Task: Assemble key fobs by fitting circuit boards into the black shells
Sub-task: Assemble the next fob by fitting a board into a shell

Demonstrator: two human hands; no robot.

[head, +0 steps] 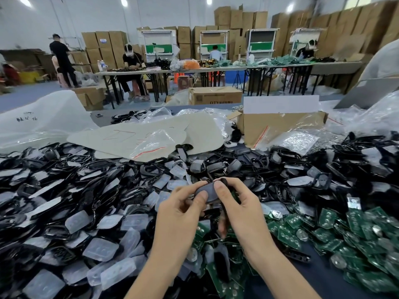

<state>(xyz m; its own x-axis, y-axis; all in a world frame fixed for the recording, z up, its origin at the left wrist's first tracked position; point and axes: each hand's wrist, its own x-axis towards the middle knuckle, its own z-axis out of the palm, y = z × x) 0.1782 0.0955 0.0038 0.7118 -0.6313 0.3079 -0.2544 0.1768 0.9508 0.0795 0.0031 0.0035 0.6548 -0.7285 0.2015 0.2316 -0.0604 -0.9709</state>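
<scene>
Two hands, the left hand (pixel 181 210) and right hand (pixel 239 208), pinch one black shell (pixel 205 192) between thumbs and fingertips, just above the heaped tabletop (pixel 328 279). It looks light, stiff and glossy, so probably slippery. Gripping its edges seems safest, away from the thin circuit boards (pixel 323 229) piled at right. Only "DTY" is readable, on a cardboard box (pixel 214 96) beyond.

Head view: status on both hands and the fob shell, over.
Left hand and right hand both pinching one dark fob shell. Whether a board is seated, cannot tell. Nothing in the way; green circuit boards heaped at right.
</scene>
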